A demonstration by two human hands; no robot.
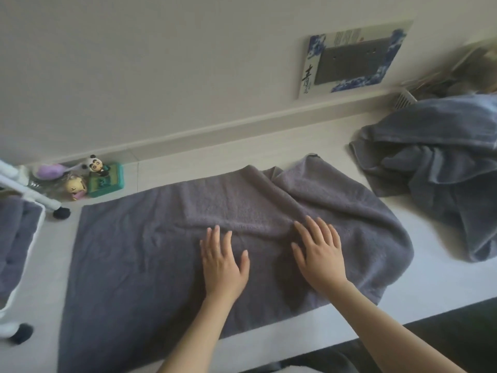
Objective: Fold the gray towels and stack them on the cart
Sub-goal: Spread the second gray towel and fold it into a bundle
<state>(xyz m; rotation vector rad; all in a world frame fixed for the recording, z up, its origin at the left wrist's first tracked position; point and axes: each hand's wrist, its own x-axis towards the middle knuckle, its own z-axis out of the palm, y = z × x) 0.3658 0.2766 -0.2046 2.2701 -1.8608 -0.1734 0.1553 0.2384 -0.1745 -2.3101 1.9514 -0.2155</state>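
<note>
A gray towel (139, 254) lies spread across the white tabletop (430, 286), flat on its left half and rumpled toward the right end. My left hand (223, 265) rests palm down on the towel's middle, fingers apart. My right hand (320, 254) presses flat just to the right of it, beside a raised fold. A heap of unfolded gray towels (435, 168) sits at the right. At the far left stands the white cart (35, 238), with gray towel (13, 238) lying in it.
Small toys (94, 179), a panda figure and a green box stand against the wall at the back left. A blue-and-white picture frame (355, 57) leans on the wall. A white basket (406, 99) sits behind the towel heap. The table's front edge runs at lower right.
</note>
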